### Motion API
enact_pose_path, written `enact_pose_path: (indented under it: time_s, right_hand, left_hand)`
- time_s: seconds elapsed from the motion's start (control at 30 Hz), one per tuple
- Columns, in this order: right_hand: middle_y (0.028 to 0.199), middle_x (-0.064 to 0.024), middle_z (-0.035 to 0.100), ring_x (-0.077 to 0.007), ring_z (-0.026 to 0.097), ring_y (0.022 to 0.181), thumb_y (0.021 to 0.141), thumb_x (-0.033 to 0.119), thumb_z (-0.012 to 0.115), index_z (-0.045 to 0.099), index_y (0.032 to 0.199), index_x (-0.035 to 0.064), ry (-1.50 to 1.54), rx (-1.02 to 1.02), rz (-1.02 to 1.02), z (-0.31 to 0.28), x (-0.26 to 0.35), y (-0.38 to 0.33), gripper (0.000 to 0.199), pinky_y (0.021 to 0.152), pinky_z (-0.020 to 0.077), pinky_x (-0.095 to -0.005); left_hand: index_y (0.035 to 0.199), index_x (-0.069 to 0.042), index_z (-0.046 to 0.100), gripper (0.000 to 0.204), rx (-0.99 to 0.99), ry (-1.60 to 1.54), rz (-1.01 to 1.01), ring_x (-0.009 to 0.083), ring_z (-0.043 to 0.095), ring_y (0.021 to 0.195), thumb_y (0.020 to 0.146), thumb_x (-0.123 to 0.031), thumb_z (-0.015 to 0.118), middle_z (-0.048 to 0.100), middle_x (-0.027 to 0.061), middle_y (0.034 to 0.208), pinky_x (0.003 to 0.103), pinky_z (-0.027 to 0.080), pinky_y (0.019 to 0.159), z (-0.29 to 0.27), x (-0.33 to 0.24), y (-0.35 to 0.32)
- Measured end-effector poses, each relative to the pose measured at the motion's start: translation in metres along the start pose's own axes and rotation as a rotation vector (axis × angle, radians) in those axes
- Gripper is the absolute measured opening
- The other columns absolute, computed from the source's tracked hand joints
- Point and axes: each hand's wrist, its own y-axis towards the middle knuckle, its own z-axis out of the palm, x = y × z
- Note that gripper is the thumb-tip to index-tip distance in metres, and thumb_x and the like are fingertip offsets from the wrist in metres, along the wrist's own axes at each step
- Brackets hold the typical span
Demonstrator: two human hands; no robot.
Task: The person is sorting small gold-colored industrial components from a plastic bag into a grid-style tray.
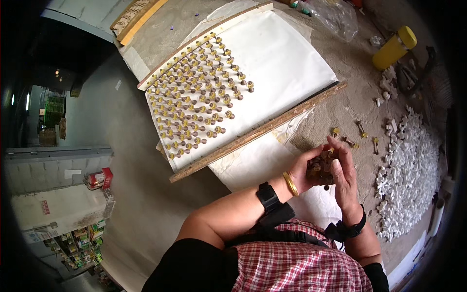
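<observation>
My left hand (304, 170) is curled around a heap of small brown knob-like pieces (319, 167), some with a yellow part. My right hand (346, 182) cups the same heap from the other side, its fingertips meeting the left hand's at the top. One dark piece shows just below the heap, between the hands. Similar brown-and-yellow pieces (194, 97) stand in slanting rows over the left half of a white sheet-covered board (282, 53). A few loose ones (361, 129) lie on the carpet-like surface beyond my right hand.
Wooden strips (258, 132) edge the board. A large pile of white plastic-looking pieces (411, 168) lies at right, with a yellow bottle (395, 47) farther back. A clear plastic bag (333, 19) sits at the far edge. Left stands a shelf with packages (80, 243).
</observation>
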Motion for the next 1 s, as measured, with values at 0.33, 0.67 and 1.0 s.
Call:
enact_pose_path:
  time_s: [0.33,0.67,1.0]
  right_hand:
    - [0.118,-0.0057,0.060,-0.0160,0.056,0.109,0.095,0.009,0.057,0.060,0.117,0.0030,0.087,-0.112,0.013,-0.036,-0.033,0.004,0.022,0.094,0.0436,-0.0305]
    - [0.115,-0.0058,0.064,-0.0162,0.061,0.104,0.091,0.006,0.062,0.057,0.126,0.0071,0.187,0.190,0.198,-0.037,-0.037,0.013,0.035,0.088,0.0491,-0.0302]
    - [0.087,-0.0112,0.061,-0.0277,0.064,0.080,0.080,0.009,0.071,0.064,0.095,0.0033,-0.548,0.008,0.099,-0.024,-0.034,0.009,0.017,0.069,0.0515,-0.0374]
  left_hand:
    - [0.131,-0.010,0.053,0.043,-0.034,-0.031,-0.008,0.0291,0.058,0.117,0.096,-0.036,0.051,0.058,0.0147,0.130,0.049,0.049,0.097,-0.008,-0.018,-0.026]
    - [0.130,-0.011,0.054,0.042,0.070,-0.094,-0.070,0.0368,0.056,0.117,0.096,-0.036,0.052,0.058,0.0154,0.128,0.059,0.045,0.097,-0.020,-0.021,-0.030]
    - [0.129,-0.015,0.055,0.040,0.023,-0.106,0.030,0.0352,0.045,0.129,0.095,-0.037,0.054,0.048,0.0134,0.138,0.063,0.039,0.101,-0.028,-0.030,-0.059]
